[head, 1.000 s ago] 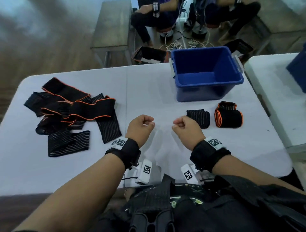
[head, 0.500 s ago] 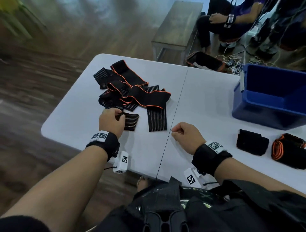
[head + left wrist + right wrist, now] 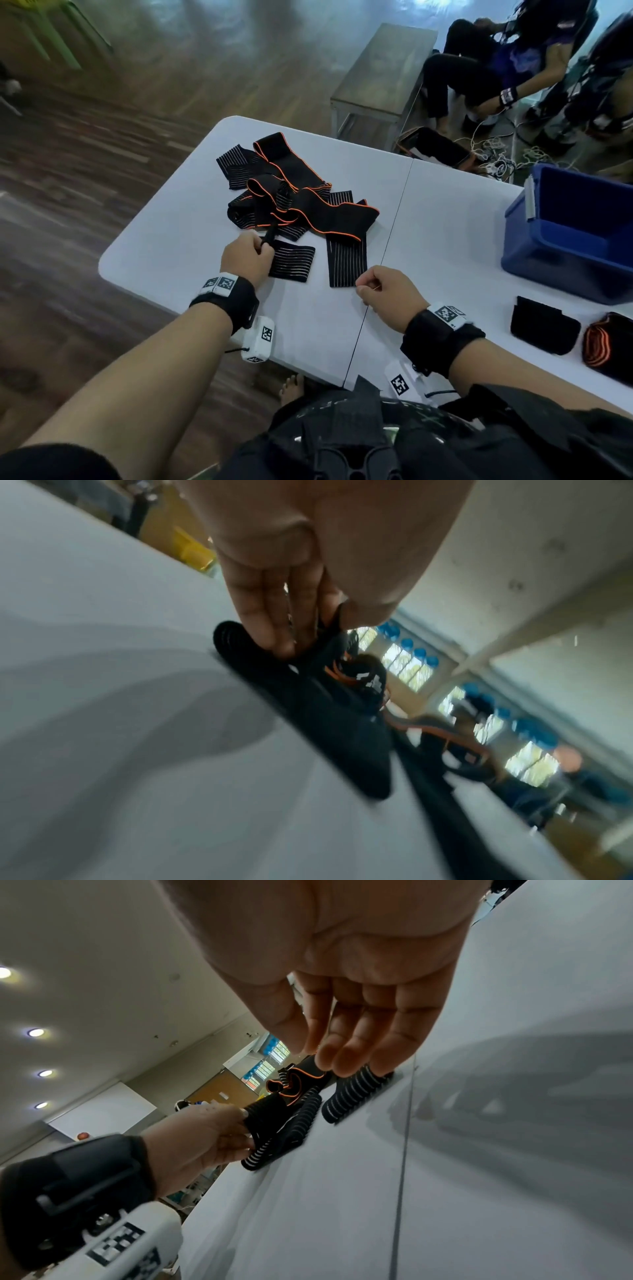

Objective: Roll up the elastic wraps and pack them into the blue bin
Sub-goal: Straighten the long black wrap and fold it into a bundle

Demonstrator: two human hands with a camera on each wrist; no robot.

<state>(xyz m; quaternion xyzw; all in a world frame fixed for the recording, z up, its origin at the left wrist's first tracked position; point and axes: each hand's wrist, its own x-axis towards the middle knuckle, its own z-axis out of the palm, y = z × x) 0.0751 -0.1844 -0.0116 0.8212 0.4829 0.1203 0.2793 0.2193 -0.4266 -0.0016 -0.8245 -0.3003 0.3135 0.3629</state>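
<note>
A tangled pile of black elastic wraps (image 3: 301,205), some edged in orange, lies at the table's far left. My left hand (image 3: 263,245) pinches the near end of a grey-striped wrap (image 3: 291,262) at the pile's front, and the left wrist view shows the fingers (image 3: 274,620) closed on the black fabric (image 3: 335,723). My right hand (image 3: 368,289) hovers with loosely curled fingers (image 3: 346,1053) and holds nothing, just short of another striped wrap (image 3: 346,260). The blue bin (image 3: 548,260) stands at the right. Two rolled wraps (image 3: 544,325), (image 3: 606,342) lie in front of it.
The white table (image 3: 164,246) has a centre seam and its left edge lies close to the pile. Behind it are a bench (image 3: 380,72), a black case (image 3: 431,147), cables on the floor and seated people (image 3: 496,61).
My left hand went from the table's middle out to the pile and took hold of the striped wrap's end, which now lifts. The view swung left; the right hand barely moved.
</note>
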